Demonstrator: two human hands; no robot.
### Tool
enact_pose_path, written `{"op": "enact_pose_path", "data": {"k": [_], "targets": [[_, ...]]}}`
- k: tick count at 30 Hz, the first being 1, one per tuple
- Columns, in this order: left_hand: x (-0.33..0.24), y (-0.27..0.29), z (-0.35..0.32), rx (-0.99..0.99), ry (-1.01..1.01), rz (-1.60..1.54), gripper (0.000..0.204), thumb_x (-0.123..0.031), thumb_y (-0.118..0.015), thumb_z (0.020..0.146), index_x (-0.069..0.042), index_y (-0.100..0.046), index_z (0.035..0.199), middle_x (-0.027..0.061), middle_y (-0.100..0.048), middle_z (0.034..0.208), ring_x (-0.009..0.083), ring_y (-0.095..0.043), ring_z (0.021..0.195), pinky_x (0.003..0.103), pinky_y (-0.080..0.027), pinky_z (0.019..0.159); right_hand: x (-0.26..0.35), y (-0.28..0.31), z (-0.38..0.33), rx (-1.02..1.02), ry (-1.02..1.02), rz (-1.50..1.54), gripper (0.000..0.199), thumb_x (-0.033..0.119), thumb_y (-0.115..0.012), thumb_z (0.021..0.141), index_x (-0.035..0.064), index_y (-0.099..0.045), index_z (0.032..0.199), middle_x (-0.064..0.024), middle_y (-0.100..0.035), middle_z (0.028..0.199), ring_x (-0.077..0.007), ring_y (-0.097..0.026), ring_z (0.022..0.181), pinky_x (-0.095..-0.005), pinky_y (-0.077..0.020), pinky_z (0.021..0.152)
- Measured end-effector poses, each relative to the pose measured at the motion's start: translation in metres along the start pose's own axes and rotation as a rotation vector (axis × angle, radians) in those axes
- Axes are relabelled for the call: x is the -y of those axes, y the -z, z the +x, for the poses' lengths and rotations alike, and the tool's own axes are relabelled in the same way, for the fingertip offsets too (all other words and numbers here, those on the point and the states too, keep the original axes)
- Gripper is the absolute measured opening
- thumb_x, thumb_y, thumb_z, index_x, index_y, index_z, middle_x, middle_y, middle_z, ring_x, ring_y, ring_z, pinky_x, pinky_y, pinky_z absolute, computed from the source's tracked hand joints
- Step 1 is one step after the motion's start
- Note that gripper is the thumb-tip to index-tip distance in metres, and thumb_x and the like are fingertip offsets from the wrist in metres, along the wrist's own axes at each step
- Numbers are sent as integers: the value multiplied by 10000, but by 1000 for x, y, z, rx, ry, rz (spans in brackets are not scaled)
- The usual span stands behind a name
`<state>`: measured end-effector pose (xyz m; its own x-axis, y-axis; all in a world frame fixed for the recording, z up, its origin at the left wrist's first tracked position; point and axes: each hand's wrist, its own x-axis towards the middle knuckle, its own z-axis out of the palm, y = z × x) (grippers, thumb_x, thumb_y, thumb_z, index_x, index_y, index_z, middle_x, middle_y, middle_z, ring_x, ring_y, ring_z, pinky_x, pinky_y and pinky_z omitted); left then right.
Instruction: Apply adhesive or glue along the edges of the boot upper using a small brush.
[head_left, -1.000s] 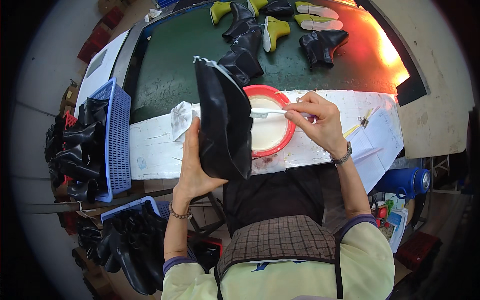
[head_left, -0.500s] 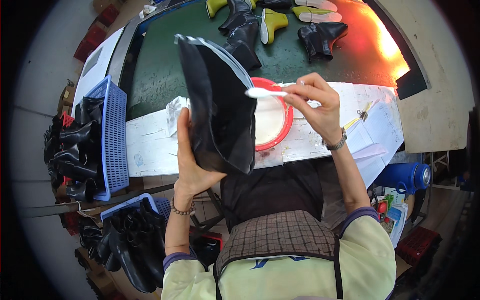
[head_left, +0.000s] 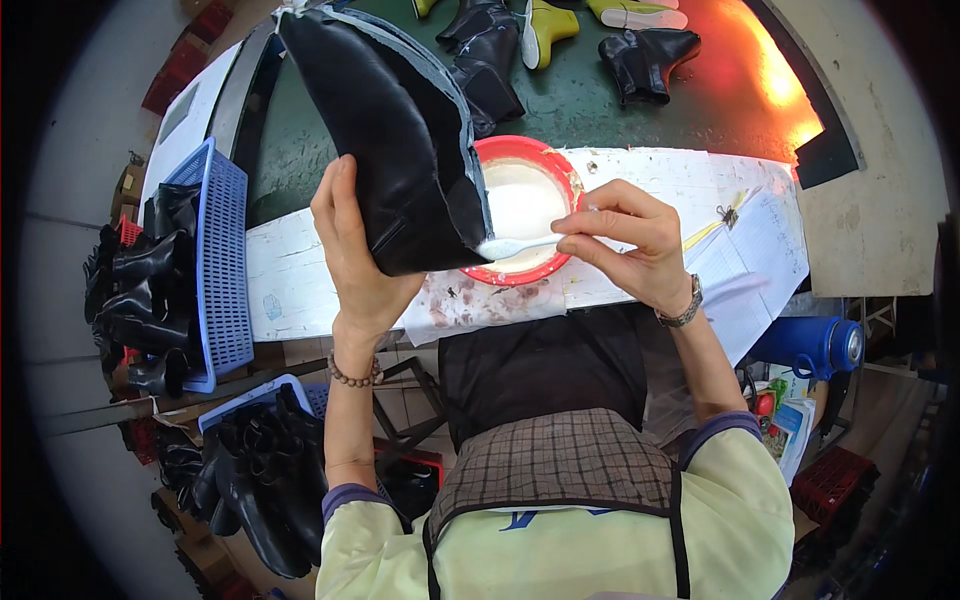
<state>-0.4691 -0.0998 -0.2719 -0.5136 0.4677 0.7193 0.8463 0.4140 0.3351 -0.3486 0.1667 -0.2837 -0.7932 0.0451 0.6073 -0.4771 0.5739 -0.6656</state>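
Boot upper (head_left: 400, 140) in left hand (head_left: 355, 250) grip (brush (head_left: 520, 244) touching edge).

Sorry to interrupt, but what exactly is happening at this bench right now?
A person holds a black boot upper raised in the left hand. The right hand holds a small brush with its tip at the upper's white-coated edge, above a red bowl of white paste. More black uppers fill the blue basket.

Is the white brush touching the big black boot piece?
Touching. In the head view the brush, held by the right hand, has its white tip pressed against the lower edge of the black boot piece; no gap shows.
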Motion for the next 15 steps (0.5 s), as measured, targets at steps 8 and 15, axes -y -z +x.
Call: {"op": "enact_pose_path", "data": {"k": [8,15], "targets": [[5,2,-13,36,21,-108,1164,-49,-923,603,-5,-259,1558,229,-397,1475,394,-447,1342,443,-414,1103,-2,-3,6,73,-99,75,164,36,-816,812,40,-793,974,-36,-639,863,-89,-587,715,-233,-459,589],[8,9,-20,25,44,-135,1168,-85,-938,608,10,-254,1550,240,-405,1469,406,-447,1337,452,-406,1102,-8,-6,28,-114,128,-122,246,45,-847,766,57,-793,1006,-52,-638,876,-118,-579,698,-250,-439,561]]}}
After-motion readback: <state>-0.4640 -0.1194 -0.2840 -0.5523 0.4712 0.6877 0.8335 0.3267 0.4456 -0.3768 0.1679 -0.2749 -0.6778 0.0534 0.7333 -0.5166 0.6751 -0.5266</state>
